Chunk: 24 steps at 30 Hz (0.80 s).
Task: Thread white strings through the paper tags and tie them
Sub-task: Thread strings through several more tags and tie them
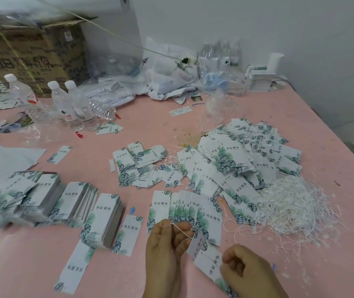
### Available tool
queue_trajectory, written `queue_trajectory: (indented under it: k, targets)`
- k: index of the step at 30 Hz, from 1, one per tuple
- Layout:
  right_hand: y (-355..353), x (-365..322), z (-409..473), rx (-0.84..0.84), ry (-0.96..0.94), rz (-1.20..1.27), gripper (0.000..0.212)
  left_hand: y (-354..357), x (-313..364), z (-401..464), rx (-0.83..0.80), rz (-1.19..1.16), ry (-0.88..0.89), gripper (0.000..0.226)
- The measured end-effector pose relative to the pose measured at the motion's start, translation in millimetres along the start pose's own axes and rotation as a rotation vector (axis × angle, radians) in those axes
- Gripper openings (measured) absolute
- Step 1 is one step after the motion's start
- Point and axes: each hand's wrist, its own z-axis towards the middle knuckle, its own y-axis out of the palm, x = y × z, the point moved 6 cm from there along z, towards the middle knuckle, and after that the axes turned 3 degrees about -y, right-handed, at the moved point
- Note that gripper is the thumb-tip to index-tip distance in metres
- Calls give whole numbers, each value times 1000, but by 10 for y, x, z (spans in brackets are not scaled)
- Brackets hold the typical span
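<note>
Pink cloth covers the long table (193, 125), which runs back to a white wall and is crowded with clutter: a cardboard box (32, 52), water bottles (73, 104) and crumpled plastic bags (167, 72) along the far side. Close to the near edge, the person's left hand (163, 244) pinches a thin white string (182, 230) between its fingertips, and the string runs across to a paper tag (208, 261) with a leaf print. The right hand (244, 274) is curled closed around the lower end of that tag, holding it up off the cloth. Whether the string has already passed through the tag's hole I cannot tell; the hole is too small to make out.

As for progress, a large heap of tags (236, 164) with strings trailing from them lies to the right, so it looks as though a good many are finished. Beside it sits a loose tangle of spare strings (290, 205). On the left, neat stacks of tags (68, 203) show no strings, and a fanned row (184, 209) lies just beyond the hands. My guess is that plenty of work remains, perhaps half or more.
</note>
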Motion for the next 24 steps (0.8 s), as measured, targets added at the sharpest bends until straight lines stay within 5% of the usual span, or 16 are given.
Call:
queue_trajectory:
  k: [11, 19, 24]
  targets:
    - [86, -132, 45, -97, -119, -361, 10, -27, -10, 6, 31, -19, -3, 19]
    - [-62, -153, 4, 108, 5, 369, 31, 23, 203, -99, 13, 14, 129, 20]
    - [-199, -394, 36, 113, -125, 526, 33, 143, 338, -235, -69, 25, 212, 19]
